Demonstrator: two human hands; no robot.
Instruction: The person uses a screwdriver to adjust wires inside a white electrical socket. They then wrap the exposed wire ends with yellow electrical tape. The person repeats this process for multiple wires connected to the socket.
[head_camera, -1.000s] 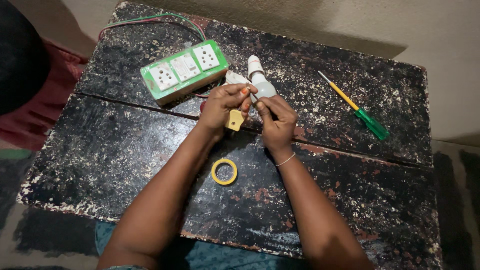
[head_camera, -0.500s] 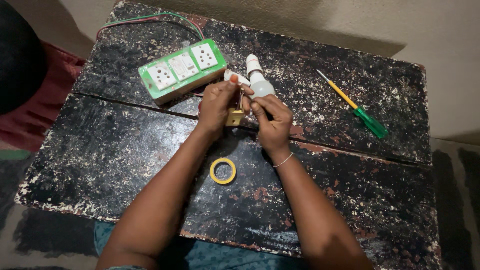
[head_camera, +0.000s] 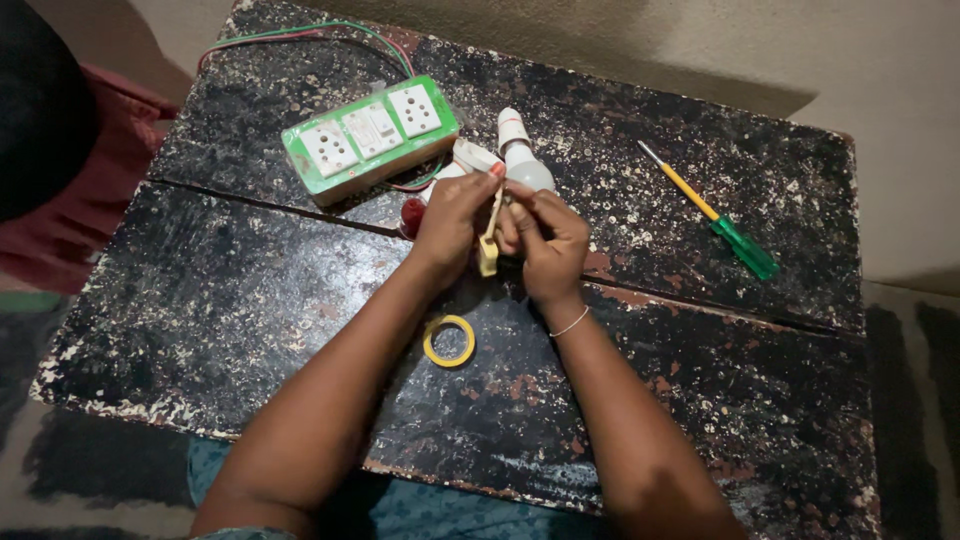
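Observation:
My left hand (head_camera: 455, 220) and my right hand (head_camera: 545, 238) meet over the middle of a worn black table (head_camera: 250, 300). Between them they grip a small cream-coloured tool or part (head_camera: 489, 240), held upright, its lower end sticking out under the fingers. Just behind the hands lies a white light bulb (head_camera: 522, 158) next to a white fitting (head_camera: 470, 158). A small red piece (head_camera: 411, 215) shows beside my left wrist. What the fingers cover is hidden.
A green extension board with white sockets (head_camera: 370, 138) lies at the back left, with red and green wires (head_camera: 330, 40) running behind it. A green-handled screwdriver (head_camera: 720, 222) lies at the right. A yellow tape roll (head_camera: 450, 340) sits between my forearms.
The cream part has turned more upright between my hands. Both hands have stayed close together in the same place.

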